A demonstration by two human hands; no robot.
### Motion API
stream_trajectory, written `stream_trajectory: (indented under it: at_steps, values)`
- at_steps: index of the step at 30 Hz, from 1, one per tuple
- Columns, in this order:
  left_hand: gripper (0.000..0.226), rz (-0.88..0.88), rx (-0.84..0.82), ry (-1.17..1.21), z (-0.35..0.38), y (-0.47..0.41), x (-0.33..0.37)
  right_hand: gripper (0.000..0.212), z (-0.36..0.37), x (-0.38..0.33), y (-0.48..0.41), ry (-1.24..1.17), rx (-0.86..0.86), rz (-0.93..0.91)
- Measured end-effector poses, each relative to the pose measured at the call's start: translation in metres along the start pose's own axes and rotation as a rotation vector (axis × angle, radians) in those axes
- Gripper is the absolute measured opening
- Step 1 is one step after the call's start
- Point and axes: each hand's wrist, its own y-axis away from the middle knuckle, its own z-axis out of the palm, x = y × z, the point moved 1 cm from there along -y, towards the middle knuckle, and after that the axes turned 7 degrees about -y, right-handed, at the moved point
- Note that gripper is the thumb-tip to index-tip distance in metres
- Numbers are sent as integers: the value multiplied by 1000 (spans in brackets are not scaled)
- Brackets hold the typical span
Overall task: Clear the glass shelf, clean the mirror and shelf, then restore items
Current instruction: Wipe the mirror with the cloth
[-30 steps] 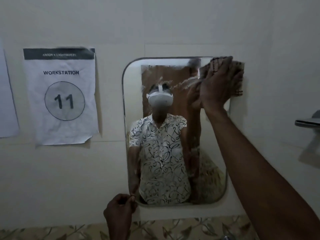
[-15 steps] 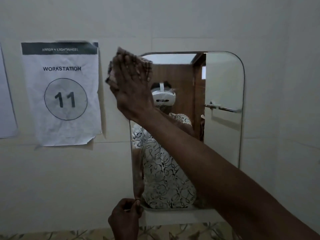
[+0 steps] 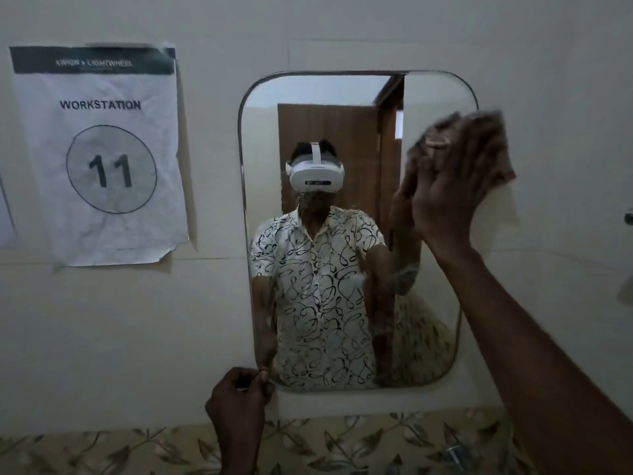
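Observation:
A rounded wall mirror (image 3: 263,138) hangs in the middle of the pale wall and reflects a person in a patterned shirt. My right hand (image 3: 445,197) presses a brown cloth (image 3: 493,145) flat against the mirror's right edge, about a third of the way down. My left hand (image 3: 239,402) pinches the mirror's lower left corner with thumb and fingers closed on the rim. A pale ledge (image 3: 376,402), perhaps the shelf, runs just below the mirror with nothing on its visible part.
A creased paper sign (image 3: 99,156) reading WORKSTATION 11 is stuck to the wall left of the mirror. A band of leaf-patterned tiles (image 3: 102,450) runs along the bottom. A metal fitting (image 3: 628,219) shows at the far right edge.
My right hand swept the cloth from the mirror's upper right to its upper left, then back to the right edge, lower down. The left hand stayed at the lower left corner.

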Motion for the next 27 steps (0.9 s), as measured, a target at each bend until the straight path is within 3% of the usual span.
stream_trajectory:
  at_steps: [2,4,7,12,16,18,21,27]
  values:
    - [33,-5,-11,13,0,-1,0,72,5,-3,21,17,84,255]
    - [35,12,-17,10,0,0,2,70,20,-29,39,21,109,277]
    - [36,13,-15,4,-2,1,6,63,54,-91,64,-59,95,22]
    - [37,33,3,-35,-5,3,11,54,102,-174,115,-106,-165,-629]
    - [37,63,-11,-18,-5,6,14,50,93,-149,113,-70,-261,-886]
    - [34,58,-19,-4,-6,7,15,54,79,-117,106,1,-311,-915]
    - [33,48,-43,41,-7,8,16,57,49,-60,84,-26,-283,-653]
    - [24,69,-25,56,-8,10,16,69,-3,39,62,-20,-40,173]
